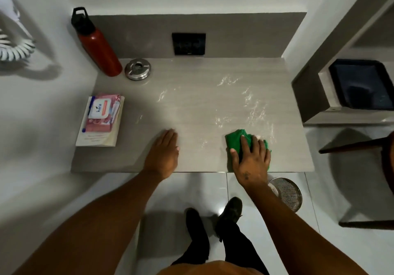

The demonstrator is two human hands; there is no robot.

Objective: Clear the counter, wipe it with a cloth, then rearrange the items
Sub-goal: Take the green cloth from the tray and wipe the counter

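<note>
A grey counter (191,95) carries wet streaks across its right half. My right hand (250,157) presses flat on a green cloth (234,141) near the counter's front right edge. My left hand (164,153) rests palm down on the front edge, fingers together, holding nothing. A red bottle (98,48) with a black cap stands at the back left corner. Beside it sits a round metal ashtray (138,69). At the left edge a pink wipes pack (102,112) lies on a white booklet (96,138).
A black socket plate (189,44) is set in the backsplash. A shelf on the right holds a dark tray (360,82). A mesh waste bin (287,193) stands on the tiled floor under the counter's front right. A dark chair (362,146) is at far right; a coiled white cord (15,50) hangs on the left wall.
</note>
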